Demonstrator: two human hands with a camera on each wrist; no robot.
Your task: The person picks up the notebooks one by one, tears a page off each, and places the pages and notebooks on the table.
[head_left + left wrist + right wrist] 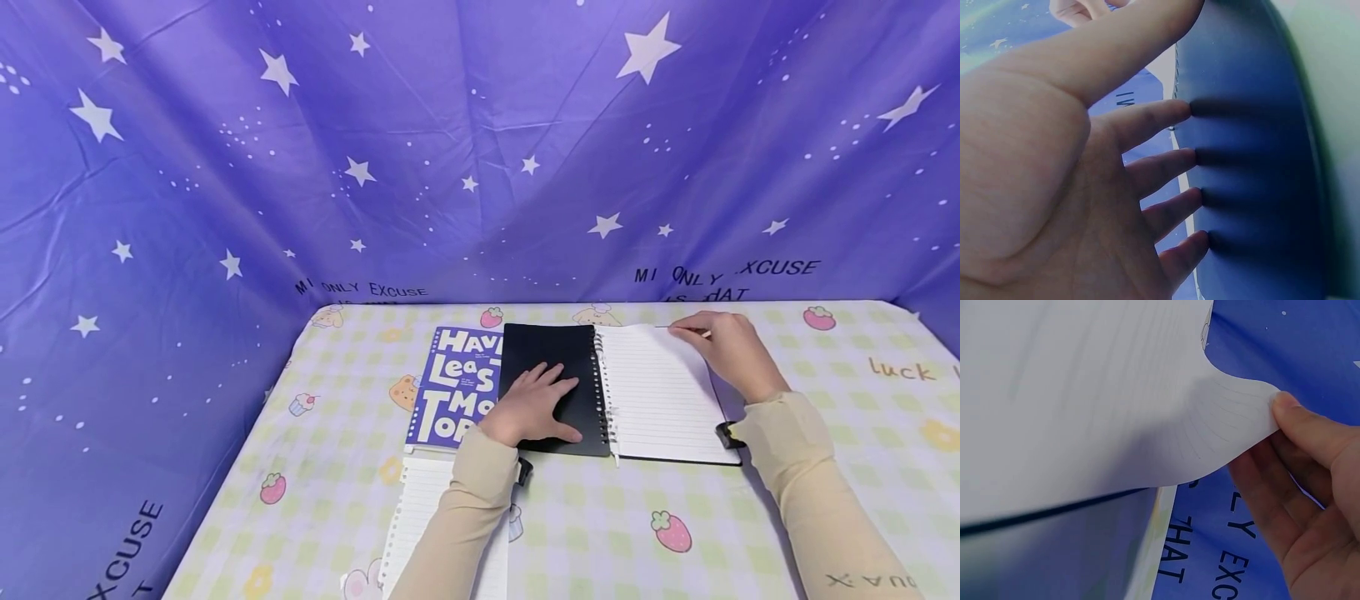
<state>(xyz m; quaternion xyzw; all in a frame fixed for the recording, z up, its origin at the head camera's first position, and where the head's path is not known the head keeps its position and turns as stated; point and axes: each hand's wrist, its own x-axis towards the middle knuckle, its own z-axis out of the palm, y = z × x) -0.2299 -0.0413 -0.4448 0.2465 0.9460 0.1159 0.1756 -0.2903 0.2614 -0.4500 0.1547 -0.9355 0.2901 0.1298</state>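
An open ring-bound notebook lies on the table, its black cover [551,346] folded out to the left and its white lined pages [660,392] to the right. With fingers spread and straight, my left hand [531,402] presses on the black cover; in the left wrist view its fingertips touch that dark surface. At the far right corner of the pages, my right hand [731,346] pinches the paper between thumb and fingers. The right wrist view shows the lined sheet [1229,412] bent upward at the pinched corner.
A purple notebook cover with white lettering [450,392] lies left of the black cover, partly under it. Loose lined paper with punched holes [408,525] lies in front, partly beneath the left forearm. A purple starry curtain [465,125] hangs behind the checked tablecloth [585,533].
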